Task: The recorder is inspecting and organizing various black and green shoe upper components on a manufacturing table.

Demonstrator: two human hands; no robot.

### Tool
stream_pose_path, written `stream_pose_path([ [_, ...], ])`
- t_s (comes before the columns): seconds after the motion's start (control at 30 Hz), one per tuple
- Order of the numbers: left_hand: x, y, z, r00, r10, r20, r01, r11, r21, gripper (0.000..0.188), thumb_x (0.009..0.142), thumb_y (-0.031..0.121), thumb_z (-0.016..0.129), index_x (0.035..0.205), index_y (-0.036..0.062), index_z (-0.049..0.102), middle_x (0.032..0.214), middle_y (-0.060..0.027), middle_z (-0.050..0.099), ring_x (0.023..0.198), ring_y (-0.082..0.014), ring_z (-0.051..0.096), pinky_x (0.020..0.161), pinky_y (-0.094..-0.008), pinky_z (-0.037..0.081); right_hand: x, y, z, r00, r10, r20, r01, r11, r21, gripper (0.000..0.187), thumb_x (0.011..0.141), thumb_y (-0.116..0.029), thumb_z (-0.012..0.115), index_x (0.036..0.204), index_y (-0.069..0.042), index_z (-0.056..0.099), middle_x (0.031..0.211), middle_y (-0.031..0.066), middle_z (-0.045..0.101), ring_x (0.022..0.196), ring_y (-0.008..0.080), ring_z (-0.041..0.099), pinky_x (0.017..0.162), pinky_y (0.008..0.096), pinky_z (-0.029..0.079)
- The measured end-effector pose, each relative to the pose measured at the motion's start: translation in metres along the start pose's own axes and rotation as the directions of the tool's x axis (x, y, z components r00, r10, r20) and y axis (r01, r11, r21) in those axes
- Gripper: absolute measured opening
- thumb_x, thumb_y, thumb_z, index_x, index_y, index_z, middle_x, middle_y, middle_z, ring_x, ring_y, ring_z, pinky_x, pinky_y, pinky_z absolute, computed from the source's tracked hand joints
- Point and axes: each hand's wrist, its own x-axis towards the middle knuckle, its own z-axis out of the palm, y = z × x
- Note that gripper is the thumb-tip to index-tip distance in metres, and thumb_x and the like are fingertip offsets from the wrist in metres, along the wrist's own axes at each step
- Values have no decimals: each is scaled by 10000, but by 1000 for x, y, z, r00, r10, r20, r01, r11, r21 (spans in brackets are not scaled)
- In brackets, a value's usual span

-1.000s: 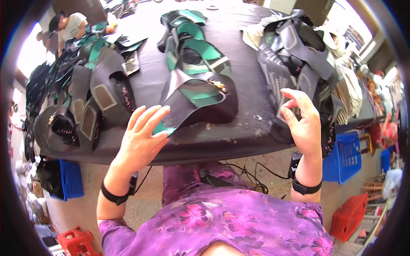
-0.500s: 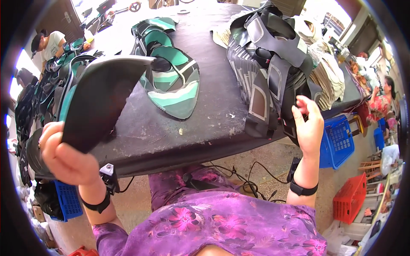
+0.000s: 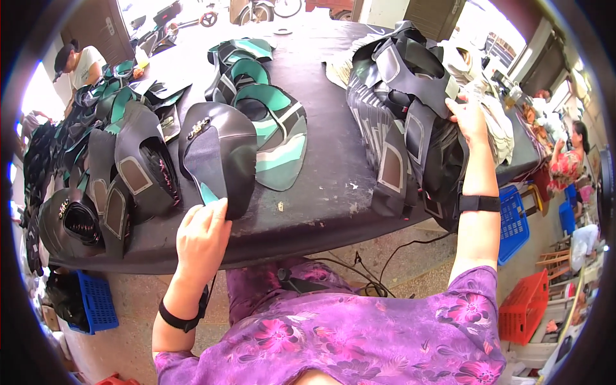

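Note:
My left hand [image 3: 203, 236] is closed on the lower edge of a curved black shoe upper [image 3: 239, 144], which has a small gold-coloured ornament and a teal patch at its lower tip. Beneath and behind that piece, a row of teal, white and black shoe uppers [image 3: 282, 160] lies overlapping on the dark table [image 3: 321, 215]. My right hand [image 3: 471, 120] reaches to the tall pile at the right. Its curled fingers grip the edge of a black shoe upper [image 3: 425, 76] on top; the fingertips are partly hidden.
At the left, more black and teal uppers [image 3: 138, 163] are heaped beside a seated person [image 3: 86, 67]. Cream-coloured pieces [image 3: 497, 128] stand stacked behind my right hand. Blue crates [image 3: 99, 301], a red crate [image 3: 523, 308] and black cables [image 3: 385, 276] are below the table.
My left hand has moved right with the black upper, turning its ornamented face up over the teal row. My right hand has gone farther up along the pile.

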Motion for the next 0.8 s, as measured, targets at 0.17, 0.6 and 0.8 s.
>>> stream_pose_path([
  [0.17,5,-8,-3,990,141,-11,-140,989,57,401,644,126,657,1023,55,547,903,-77,562,914,-221,544,874,-368,393,33,34,15,987,37,-158,-30,999,45,694,685,-258,728,1209,52,393,890,115,586,587,130,516,570,257,429],
  [0.6,26,-19,-9,966,256,-45,-244,952,185,168,651,149,633,660,95,474,741,-51,482,702,-201,490,701,-332,395,-31,-144,-3,849,-495,-186,488,597,637,361,830,-52,486,1189,-11,474,1217,68,465,1155,144,393,1008,276,227],
  [0.8,37,-18,-18,965,178,-192,-190,981,-44,236,601,156,677,734,67,505,849,-86,511,799,-265,505,755,-364,399,-67,-162,3,260,-907,332,6,345,939,501,690,-111,603,1139,42,442,1070,95,521,1005,144,499,857,250,381],
])
